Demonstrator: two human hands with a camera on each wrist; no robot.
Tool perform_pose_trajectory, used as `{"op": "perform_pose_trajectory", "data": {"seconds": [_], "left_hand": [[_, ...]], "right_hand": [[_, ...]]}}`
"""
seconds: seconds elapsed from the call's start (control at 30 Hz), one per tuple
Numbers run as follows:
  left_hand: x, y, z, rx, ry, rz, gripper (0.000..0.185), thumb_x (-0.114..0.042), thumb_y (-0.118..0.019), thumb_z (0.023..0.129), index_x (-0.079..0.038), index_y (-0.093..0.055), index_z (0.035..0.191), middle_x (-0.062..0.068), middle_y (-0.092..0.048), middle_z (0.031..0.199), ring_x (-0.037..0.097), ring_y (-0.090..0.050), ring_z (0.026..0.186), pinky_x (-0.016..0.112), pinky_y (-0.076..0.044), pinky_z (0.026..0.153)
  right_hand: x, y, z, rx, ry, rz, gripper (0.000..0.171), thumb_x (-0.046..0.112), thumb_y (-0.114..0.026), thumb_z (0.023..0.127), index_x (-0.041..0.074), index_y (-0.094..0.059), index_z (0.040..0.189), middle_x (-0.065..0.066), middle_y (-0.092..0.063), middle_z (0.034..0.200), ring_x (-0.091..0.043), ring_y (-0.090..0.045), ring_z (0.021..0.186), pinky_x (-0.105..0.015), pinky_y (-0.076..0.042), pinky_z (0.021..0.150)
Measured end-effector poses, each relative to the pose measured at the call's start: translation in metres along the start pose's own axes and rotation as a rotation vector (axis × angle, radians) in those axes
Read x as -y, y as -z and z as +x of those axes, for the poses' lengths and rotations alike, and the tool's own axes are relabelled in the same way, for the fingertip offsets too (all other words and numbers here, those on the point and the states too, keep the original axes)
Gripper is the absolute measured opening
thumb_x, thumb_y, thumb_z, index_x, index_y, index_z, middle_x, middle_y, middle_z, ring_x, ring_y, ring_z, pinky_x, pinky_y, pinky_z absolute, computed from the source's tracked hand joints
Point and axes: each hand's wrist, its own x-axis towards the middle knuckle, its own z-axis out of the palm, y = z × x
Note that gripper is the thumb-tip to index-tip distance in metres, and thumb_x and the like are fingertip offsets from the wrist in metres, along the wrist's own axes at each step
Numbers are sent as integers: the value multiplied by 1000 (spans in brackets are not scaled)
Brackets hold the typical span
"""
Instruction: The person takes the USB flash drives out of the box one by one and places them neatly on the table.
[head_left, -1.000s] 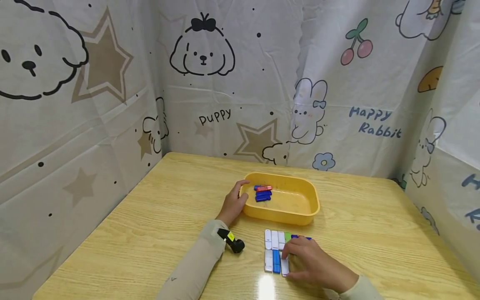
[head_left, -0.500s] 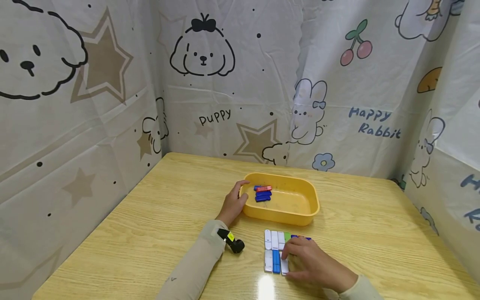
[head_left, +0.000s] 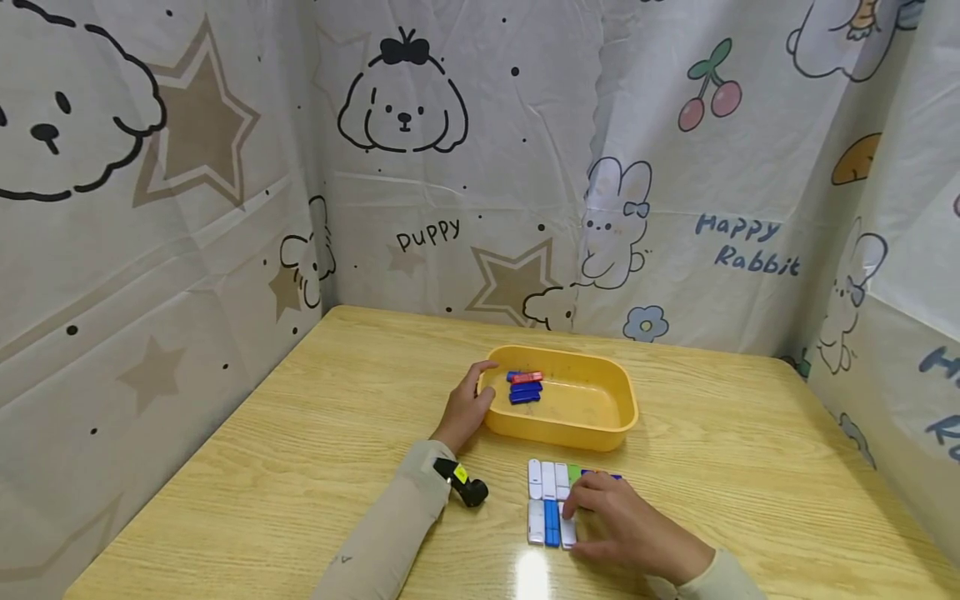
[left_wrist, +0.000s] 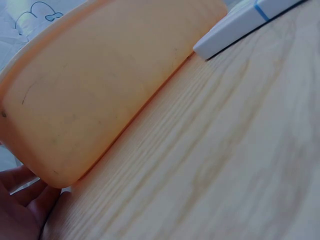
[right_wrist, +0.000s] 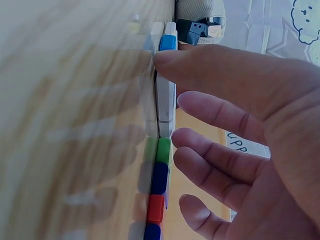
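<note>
At the left end of a yellow plastic basin (head_left: 555, 432), my left hand (head_left: 467, 412) grips the rim. In the left wrist view, its fingers (left_wrist: 30, 192) reach around the basin's corner. My right hand (head_left: 626, 529) pinches a small white capped stick (head_left: 567, 532) lengthwise, thumb at the near end and forefinger at the far end. This stick lies beside a blue stick (head_left: 552, 523), with another white stick (head_left: 536, 522) further left. Behind them runs a second row of white sticks (head_left: 549, 481), then a green stick (head_left: 574, 473) and dark blue ones, partly hidden by my right hand.
Inside the basin, several dark blue sticks (head_left: 525, 387) and a red stick (head_left: 527, 377) lie at the left end. In the right wrist view, a red stick (right_wrist: 155, 208) sits among the blue ones in the row. Printed cloth walls (head_left: 480, 167) enclose the wooden table (head_left: 300, 467).
The near end of the pinched white stick has shifted very slightly away from me. Both hands stay almost where they were.
</note>
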Motion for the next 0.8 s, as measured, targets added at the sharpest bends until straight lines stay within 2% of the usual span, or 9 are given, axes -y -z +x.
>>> {"op": "perform_pose_trajectory", "data": {"seconds": [0.4, 0.8], "left_hand": [[0, 1, 0, 0, -5, -3, 43, -16, -48, 91, -22, -50, 134, 6, -46, 144, 23, -47, 124, 45, -37, 105], [-1, 0, 0, 12, 6, -16, 44, -15, -48, 91, -21, -49, 135, 6, -44, 146, 23, -46, 125, 45, -38, 105]], "right_hand": [[1, 2, 1, 23, -21, 21, 28, 35, -81, 74, 28, -65, 95, 17, -52, 101, -6, -48, 97, -35, -43, 85], [1, 2, 1, 1, 4, 27, 27, 38, -79, 76, 26, -66, 96, 17, -52, 100, -5, -49, 95, -34, -45, 83]]}}
